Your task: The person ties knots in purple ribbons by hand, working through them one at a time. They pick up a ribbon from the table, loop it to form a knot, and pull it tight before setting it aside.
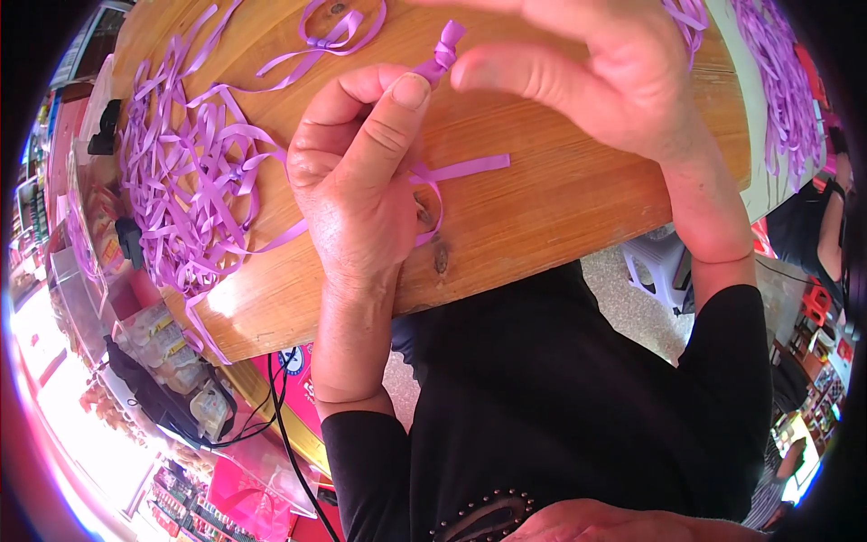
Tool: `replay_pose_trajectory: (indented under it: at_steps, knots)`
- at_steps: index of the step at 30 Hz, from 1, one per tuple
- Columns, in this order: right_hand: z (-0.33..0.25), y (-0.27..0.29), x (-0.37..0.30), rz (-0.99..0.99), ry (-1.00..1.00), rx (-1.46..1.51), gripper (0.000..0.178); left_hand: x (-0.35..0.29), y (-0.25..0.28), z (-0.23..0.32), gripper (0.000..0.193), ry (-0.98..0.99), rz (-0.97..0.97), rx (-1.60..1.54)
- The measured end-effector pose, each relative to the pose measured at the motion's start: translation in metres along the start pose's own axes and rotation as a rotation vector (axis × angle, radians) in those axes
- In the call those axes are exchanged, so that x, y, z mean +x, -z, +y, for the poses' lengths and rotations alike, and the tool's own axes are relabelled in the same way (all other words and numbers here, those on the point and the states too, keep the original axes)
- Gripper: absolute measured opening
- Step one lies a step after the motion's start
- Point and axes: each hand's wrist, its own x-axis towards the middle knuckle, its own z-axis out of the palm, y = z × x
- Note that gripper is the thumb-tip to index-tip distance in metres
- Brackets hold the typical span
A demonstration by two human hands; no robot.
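A purple ribbon with a small knot near its tip is pinched between the thumb and forefinger of my left hand. The knot sticks up above the fingertips. Below the palm, a loose ribbon tail and a hanging loop come out over the wood. My right hand is just right of the knot, its thumb tip close beside it. Its thumb and fingers are spread apart, and the fingers run past the upper edge of the picture. I see nothing in its grip.
Under my hands is a wooden table. A tangled heap of purple ribbons covers its left side, one looped ribbon lies farther back, and another bundle of purple strips lies at the far right. A pale plastic stool stands below.
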Motion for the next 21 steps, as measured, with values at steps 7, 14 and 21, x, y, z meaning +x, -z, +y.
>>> replay_pose_trajectory:
  at_steps: [7, 14, 21]
  knots:
    - [0.056, -0.013, -0.003, 0.096, 0.744, -0.558, 0.016, -0.001, -0.005, 0.002, 0.008, -0.038, 0.016, 0.094]
    - [0.004, 0.004, -0.003, -0.031, 0.084, -0.277, 0.011, 0.001, 0.005, 0.01, 0.009, -0.101, 0.057, 0.14]
    - [0.004, 0.004, 0.001, -0.022, 0.068, -0.303, 0.011, 0.004, 0.009, 0.012, 0.006, -0.124, 0.051, 0.064]
